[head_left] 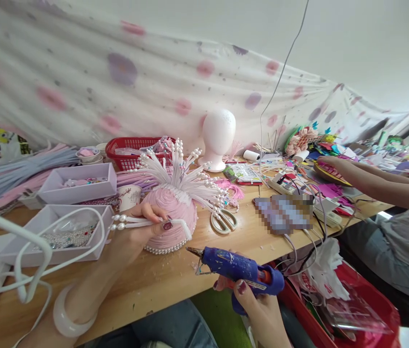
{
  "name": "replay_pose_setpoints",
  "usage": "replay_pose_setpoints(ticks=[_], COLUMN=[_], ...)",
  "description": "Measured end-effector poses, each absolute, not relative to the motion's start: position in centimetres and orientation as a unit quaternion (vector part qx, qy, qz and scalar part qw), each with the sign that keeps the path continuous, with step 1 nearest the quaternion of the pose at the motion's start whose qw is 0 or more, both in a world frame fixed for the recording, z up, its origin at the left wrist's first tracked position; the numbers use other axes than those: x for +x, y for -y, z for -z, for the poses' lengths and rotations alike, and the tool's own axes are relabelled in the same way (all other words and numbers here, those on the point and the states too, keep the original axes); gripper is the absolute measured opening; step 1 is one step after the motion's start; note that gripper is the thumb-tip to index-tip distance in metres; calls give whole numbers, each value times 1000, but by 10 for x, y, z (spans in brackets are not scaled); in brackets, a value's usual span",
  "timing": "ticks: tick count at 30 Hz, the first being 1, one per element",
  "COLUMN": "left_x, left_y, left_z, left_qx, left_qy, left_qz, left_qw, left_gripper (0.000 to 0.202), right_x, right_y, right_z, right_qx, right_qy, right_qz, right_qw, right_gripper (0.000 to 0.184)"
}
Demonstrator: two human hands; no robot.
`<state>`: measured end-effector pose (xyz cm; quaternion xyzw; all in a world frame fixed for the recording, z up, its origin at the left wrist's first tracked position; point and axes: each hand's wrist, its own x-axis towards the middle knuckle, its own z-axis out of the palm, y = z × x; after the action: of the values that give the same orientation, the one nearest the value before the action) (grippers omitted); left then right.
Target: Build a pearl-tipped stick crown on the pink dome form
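Note:
My left hand (pixel 149 223) pinches a few white pipe cleaner stems (pixel 132 221) whose left ends carry white pearl beads. Their bare ends lie over a pink dome-shaped headpiece (pixel 170 208) on the table. Coiled pink strands cover the dome, and a string of pearls (pixel 168 247) runs along its lower edge. White beaded stems (pixel 180 169) fan out from its top. In my right hand (pixel 247 299) is a blue hot glue gun (pixel 238 270), its nozzle pointing left toward the headpiece, a little apart from it.
Scissors (pixel 223 221) lie right of the headpiece. Behind stand a white foam head (pixel 219 137) and a red basket (pixel 128 145). Bead boxes (pixel 106 227) and a white lamp arm (pixel 41 241) are at left. Cables (pixel 320 217) and a co-worker's arm (pixel 378 186) are at right.

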<state>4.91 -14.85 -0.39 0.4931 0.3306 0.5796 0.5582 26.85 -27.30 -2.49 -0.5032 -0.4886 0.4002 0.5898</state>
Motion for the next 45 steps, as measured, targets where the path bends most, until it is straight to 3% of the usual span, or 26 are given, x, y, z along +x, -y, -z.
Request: replay_pose_setpoints(ticks=[9, 12, 16, 20, 23, 26, 28, 31, 36, 41, 45], left_x=[40, 40, 42, 47, 51, 58, 63, 68, 60, 57, 64], left_y=[157, 159, 163, 170, 175, 179, 182, 187, 188, 187, 187], left_z=[-12, -8, -4, -4, -2, -7, -14, -26, -29, -24, -25], left_qx=[425, 468, 598, 696, 740, 782, 817, 848, 860, 868, 864], left_qy=[-334, -347, -395, -403, -368, -320, -285, -279, -276, -267, -253], left_qz=[-613, -604, -574, -555, -558, -534, -498, -442, -407, -410, -424], left_qw=[577, 544, 395, 214, 71, -18, -51, -88, -138, -83, -100], left_gripper=[29, 23, 11, 8, 7, 16, 20, 28, 36, 30, 33], right_x=[362, 383, 399, 396, 362, 302, 265, 234, 236, 246, 239], right_y=[240, 202, 169, 198, 243, 267, 264, 246, 229, 231, 228], right_z=[34, 37, 42, 30, 7, -11, -16, -15, -8, 4, 17], right_qx=[-728, -747, -778, -806, -740, -536, -444, -367, -334, -315, -359], right_qy=[426, 432, 474, 496, 550, 705, 778, 840, 849, 827, 777], right_qz=[-174, -187, -156, -64, 66, 103, 83, 62, 67, 11, 14], right_qw=[508, 469, 382, 315, 382, 453, 436, 395, 404, 466, 517], right_gripper=[62, 58, 49, 36, 29, 15, 30, 38, 28, 34, 30])
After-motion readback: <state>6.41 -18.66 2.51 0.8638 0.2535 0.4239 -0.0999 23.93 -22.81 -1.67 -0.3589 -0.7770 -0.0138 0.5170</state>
